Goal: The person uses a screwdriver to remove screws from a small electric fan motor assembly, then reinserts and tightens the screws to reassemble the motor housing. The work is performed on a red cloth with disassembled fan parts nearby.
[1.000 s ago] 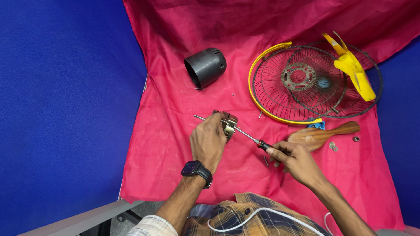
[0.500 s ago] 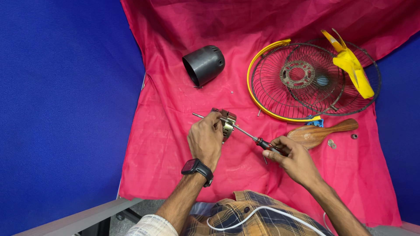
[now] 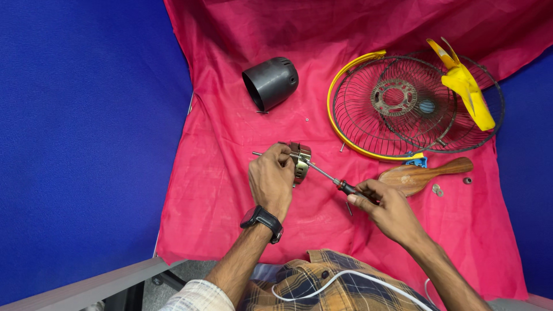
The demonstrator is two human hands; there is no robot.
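My left hand [image 3: 271, 179] grips a small metal fan motor [image 3: 300, 161] with a thin shaft sticking out to its left, held just above the pink cloth [image 3: 219, 173]. My right hand [image 3: 387, 208] holds a screwdriver [image 3: 334, 179] by its dark handle. Its thin shaft points up-left and its tip meets the motor's right side. A black watch sits on my left wrist.
A black cylindrical motor cover [image 3: 271, 82] lies at the back. Two wire fan guards [image 3: 403, 106], one yellow-rimmed, lie at the right with a yellow fan blade [image 3: 466, 86] on them. A wooden paddle [image 3: 423, 174] and small washers [image 3: 438, 190] lie near my right hand. Blue walls flank the cloth.
Both hands stay in nearly the same grip on motor and screwdriver. The view shifts slightly, nothing else moves.
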